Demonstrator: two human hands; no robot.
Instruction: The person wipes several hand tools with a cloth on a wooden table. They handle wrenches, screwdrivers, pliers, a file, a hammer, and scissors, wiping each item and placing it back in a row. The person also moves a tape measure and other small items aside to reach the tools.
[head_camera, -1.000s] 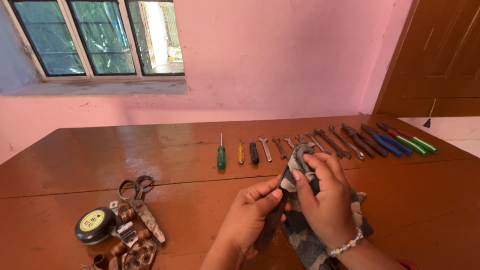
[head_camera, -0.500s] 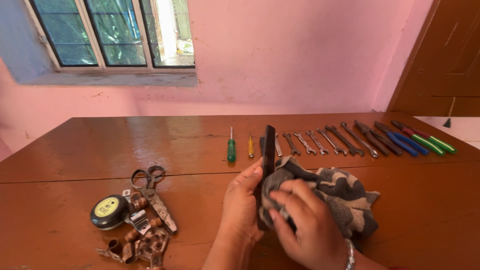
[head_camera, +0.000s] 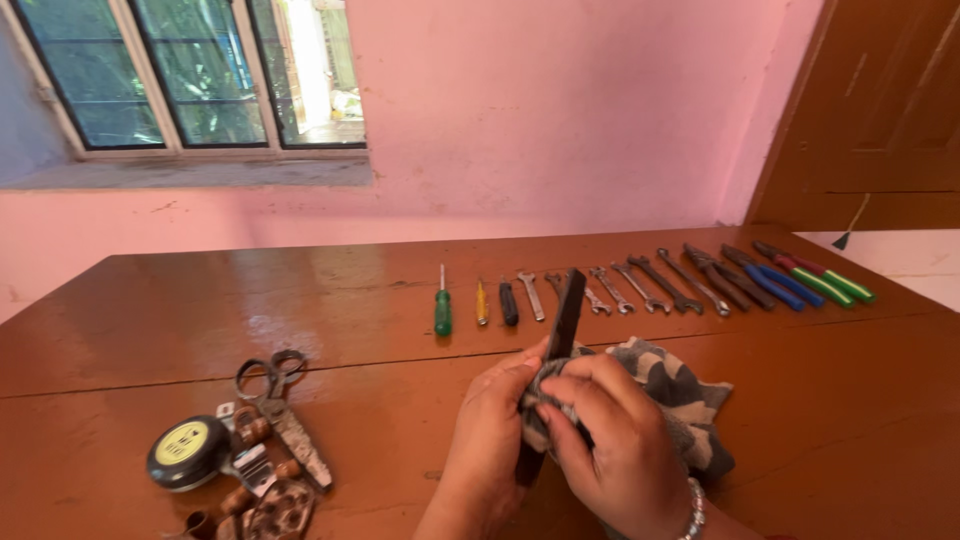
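While gripped upright in the left hand (head_camera: 490, 440) near the table's (head_camera: 850, 400) front edge, a dark flat tool (head_camera: 562, 330) takes a wipe from a patterned cloth (head_camera: 680, 395). Right hand (head_camera: 610, 450) closed over the cloth, pinching it round the tool's lower half; bare upper end standing clear above the fingers. Left hand shut on the tool's lower part, thumb along its side. Best done, by the look of it, with a firm left grip, cloth folded round both faces and drawn along the full length, then the hold shifted to reach the covered end. Along the far edge, apart: green screwdriver (head_camera: 442, 312), yellow screwdriver (head_camera: 481, 305), spanners (head_camera: 640, 285) and pliers (head_camera: 790, 282) in one neat row. Toward the front left corner: scissors (head_camera: 280, 400), round tin (head_camera: 188, 452) and rusty odd parts (head_camera: 265, 500), well apart from the hands.
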